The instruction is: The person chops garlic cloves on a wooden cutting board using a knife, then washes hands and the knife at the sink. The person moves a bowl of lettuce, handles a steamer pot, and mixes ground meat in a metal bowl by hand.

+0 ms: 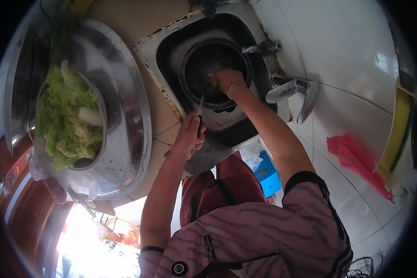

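My left hand (pixel 189 137) grips the black handle of a knife (pixel 202 104) at the sink's near edge, its blade pointing away over the pot's rim. My right hand (pixel 230 80), with a pale bracelet at the wrist, reaches down into a dark round pot (pixel 241 99). Its fingers are blurred against the dark inside, and whether they hold anything cannot be told. The pot stands in a stainless steel sink (pixel 226 123), under the spout of a metal faucet (pixel 283 91). What lies in the pot is too dark to make out.
To the left, a metal bowl (pixel 105 120) of leafy green vegetables (pixel 69 121) rests on a wide round metal tray (pixel 139 104). A grey cloth (pixel 208 160) hangs over the sink's front edge. A pink cloth (pixel 354 160) is against the tiled wall; a blue plastic stool (pixel 268 173) stands below.
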### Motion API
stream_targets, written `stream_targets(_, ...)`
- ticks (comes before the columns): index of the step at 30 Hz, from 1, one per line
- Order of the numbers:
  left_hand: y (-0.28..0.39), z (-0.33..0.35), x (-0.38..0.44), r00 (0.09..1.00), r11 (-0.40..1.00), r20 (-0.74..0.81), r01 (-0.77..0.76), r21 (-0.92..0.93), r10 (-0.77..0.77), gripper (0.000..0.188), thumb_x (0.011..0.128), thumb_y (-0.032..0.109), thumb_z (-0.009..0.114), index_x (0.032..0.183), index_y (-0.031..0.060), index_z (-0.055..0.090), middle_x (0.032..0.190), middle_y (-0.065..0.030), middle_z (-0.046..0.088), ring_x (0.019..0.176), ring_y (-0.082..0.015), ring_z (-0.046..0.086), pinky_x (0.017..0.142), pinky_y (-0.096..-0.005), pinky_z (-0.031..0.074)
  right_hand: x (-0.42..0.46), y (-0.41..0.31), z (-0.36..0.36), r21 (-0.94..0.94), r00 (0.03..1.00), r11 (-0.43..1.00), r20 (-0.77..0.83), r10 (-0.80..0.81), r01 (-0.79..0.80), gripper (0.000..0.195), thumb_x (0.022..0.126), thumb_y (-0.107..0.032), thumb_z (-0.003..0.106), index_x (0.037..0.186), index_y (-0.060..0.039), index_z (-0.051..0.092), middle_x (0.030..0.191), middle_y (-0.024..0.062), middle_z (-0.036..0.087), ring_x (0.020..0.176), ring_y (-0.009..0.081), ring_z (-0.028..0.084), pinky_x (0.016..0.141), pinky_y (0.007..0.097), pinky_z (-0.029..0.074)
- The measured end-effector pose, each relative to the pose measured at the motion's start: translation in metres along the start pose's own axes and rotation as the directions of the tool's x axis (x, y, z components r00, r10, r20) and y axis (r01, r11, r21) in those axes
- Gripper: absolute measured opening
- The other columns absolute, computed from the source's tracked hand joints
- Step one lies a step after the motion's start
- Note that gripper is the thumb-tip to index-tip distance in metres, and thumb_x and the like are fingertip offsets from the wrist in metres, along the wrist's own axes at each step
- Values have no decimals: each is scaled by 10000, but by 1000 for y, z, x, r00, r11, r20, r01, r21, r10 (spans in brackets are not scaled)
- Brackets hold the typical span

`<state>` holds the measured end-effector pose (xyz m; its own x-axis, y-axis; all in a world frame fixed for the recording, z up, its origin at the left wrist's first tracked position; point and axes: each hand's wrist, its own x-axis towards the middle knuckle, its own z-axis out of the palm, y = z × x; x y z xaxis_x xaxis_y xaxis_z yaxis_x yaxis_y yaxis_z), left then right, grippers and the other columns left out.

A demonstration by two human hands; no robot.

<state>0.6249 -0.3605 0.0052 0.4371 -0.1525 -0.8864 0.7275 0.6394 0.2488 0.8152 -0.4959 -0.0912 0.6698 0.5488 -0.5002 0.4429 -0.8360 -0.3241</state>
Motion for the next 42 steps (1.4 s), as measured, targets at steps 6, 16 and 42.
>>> stream_targets(6, 5, 17, -8, 997, 994, -31, -68, -87, 66, 213, 1075, 321, 405, 1117, 112, 418, 814, -46, 514, 461, -58, 364, 371, -218, 227, -61, -31, -20, 877, 885, 170, 412, 217, -449, 275, 992, -251, 551, 1115, -24, 648, 998, 129, 706, 939, 228, 692, 806, 332, 538)
stream_targets(16, -3, 36, -16, 994, 996, -64, -82, 20, 84, 210, 1073, 362, 350, 991, 174, 396, 666, -24, 470, 405, -86, 345, 341, -245, 217, -131, -61, -7, 903, 926, 210, 354, 130, -375, 328, 1041, -279, 484, 1090, 4, 643, 866, 79, 674, 726, 179, 661, 677, 318, 527)
stream_targets(42, -65, 49, -61, 773, 642, -49, -488, 591, 632, 231, 1089, 279, 390, 998, 68, 368, 664, -64, 520, 474, -133, 478, 429, -293, 375, -23, -31, 49, 938, 792, 242, 54, 608, -249, 335, 964, -294, 538, 925, 25, 634, 778, 197, 652, 727, 359, 660, 652, 485, 508)
